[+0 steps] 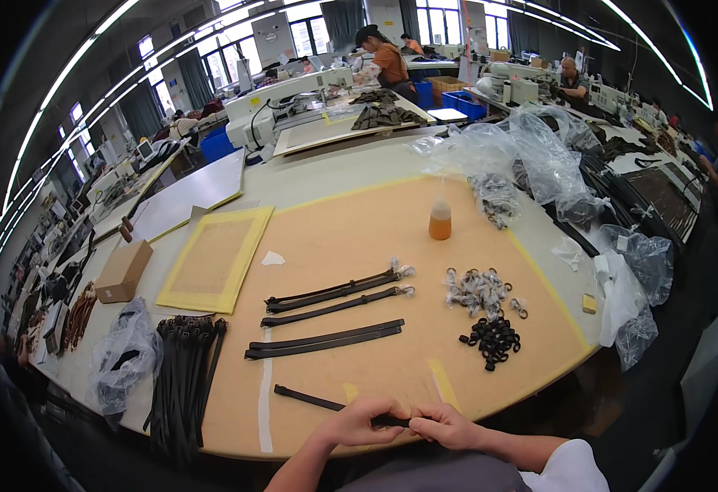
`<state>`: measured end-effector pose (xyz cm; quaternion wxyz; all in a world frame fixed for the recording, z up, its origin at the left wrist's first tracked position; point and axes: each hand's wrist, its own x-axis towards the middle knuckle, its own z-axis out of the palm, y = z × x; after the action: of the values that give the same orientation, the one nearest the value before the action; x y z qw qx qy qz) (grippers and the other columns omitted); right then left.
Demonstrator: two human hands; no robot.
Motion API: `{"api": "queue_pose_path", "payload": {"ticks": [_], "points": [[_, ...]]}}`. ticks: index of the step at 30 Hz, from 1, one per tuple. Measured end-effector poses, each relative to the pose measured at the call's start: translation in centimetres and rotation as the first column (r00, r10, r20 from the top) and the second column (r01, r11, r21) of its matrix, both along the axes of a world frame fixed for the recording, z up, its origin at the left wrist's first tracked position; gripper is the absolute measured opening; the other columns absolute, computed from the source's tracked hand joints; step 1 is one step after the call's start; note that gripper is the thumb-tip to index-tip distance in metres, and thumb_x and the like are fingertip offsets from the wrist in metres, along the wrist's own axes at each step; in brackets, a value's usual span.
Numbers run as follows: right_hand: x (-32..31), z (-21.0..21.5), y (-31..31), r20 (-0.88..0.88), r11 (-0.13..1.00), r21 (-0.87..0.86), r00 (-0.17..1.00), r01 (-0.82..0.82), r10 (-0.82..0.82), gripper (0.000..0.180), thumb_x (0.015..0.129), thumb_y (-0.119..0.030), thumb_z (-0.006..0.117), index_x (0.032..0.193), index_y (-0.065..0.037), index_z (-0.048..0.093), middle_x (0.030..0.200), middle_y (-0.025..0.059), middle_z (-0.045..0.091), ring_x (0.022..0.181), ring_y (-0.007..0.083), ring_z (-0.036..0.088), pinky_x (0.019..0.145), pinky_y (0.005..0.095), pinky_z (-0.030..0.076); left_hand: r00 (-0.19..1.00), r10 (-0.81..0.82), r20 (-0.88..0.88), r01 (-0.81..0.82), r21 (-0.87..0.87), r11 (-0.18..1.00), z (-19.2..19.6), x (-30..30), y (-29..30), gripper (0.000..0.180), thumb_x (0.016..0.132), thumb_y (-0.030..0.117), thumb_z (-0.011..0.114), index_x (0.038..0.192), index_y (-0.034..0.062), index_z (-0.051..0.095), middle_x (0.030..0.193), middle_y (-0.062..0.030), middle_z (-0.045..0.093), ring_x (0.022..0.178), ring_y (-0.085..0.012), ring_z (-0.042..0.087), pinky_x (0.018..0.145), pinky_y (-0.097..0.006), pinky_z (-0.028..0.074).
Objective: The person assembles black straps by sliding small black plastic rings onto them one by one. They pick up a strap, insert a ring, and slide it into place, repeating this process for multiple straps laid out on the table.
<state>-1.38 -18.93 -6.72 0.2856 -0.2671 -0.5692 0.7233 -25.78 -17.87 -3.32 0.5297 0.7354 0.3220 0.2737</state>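
Note:
A black strap [310, 398] lies near the table's front edge, and its right end runs into my hands. My left hand [365, 422] is closed round it, fingers curled. Close beside, my right hand [447, 427] pinches the strap's end between thumb and fingers. Whatever small part sits between the fingertips is hidden. Ahead of my hands lie plain black straps [326, 340] side by side. Beyond them are straps with wrapped metal ends [334, 297]. To the right sit a pile of black loops [490, 341] and a heap of plastic-wrapped rings [479, 291].
A bottle of amber liquid [440, 221] stands at the far middle. At left are a thick bundle of black straps [183, 377], a plastic bag [125, 353], a cardboard box [124, 271] and a yellow-edged board [215, 258]. Plastic bags [547, 156] crowd the right. People work at machines behind.

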Motion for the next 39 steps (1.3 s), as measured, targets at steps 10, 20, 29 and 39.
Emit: {"api": "queue_pose_path", "payload": {"ticks": [10, 20, 29, 39], "points": [[-0.8, -0.2, -0.9, 0.055, 0.990, 0.113, 0.995, 0.082, -0.089, 0.025, 0.103, -0.021, 0.062, 0.085, -0.004, 0.059, 0.070, -0.0055, 0.049, 0.066, 0.0049, 0.040, 0.058, 0.0261, 0.034, 0.986, -0.038, 0.162, 0.023, 0.089, 0.996, -0.6, 0.4, -0.1, 0.019, 0.087, 0.004, 0.075, 0.105, 0.0027, 0.069, 0.086, -0.0018, 0.068, 0.070, -0.0081, 0.058, 0.057, -0.024, 0.044], [0.5, 2.5, 0.5, 0.070, 0.985, -0.133, 0.991, -0.107, 0.117, 0.026, 0.106, -0.026, 0.061, 0.091, -0.004, 0.063, 0.074, -0.0042, 0.058, 0.069, 0.0048, 0.055, 0.061, 0.0232, 0.043, 0.995, -0.073, 0.064, 0.072, 0.024, 0.997, 0.5, -0.8, 0.1, 0.021, 0.087, 0.004, 0.072, 0.107, -0.0008, 0.067, 0.092, -0.0059, 0.069, 0.080, -0.0114, 0.061, 0.065, -0.026, 0.049], [-0.2, 1.0, -0.2, 0.064, 0.999, 0.036, 0.998, -0.002, -0.001, 0.026, 0.104, -0.023, 0.063, 0.088, -0.003, 0.061, 0.072, -0.0054, 0.051, 0.068, 0.0044, 0.042, 0.059, 0.0252, 0.035, 0.986, -0.064, 0.152, 0.050, 0.097, 0.994, -0.2, 0.2, 0.2, 0.020, 0.086, 0.004, 0.075, 0.105, 0.0024, 0.068, 0.080, -0.0021, 0.066, 0.063, -0.0086, 0.054, 0.056, -0.025, 0.043], [-0.7, 0.4, -0.4, 0.119, 0.991, 0.112, 0.990, 0.068, -0.082, 0.030, 0.100, -0.019, 0.068, 0.077, -0.003, 0.055, 0.068, -0.0046, 0.043, 0.067, 0.0048, 0.039, 0.058, 0.0270, 0.034, 0.995, -0.081, 0.061, 0.077, 0.059, 0.995, -1.2, 0.0, 0.5, 0.021, 0.084, 0.003, 0.072, 0.105, 0.0032, 0.068, 0.087, -0.0035, 0.071, 0.065, -0.0106, 0.057, 0.057, -0.026, 0.045]]}}
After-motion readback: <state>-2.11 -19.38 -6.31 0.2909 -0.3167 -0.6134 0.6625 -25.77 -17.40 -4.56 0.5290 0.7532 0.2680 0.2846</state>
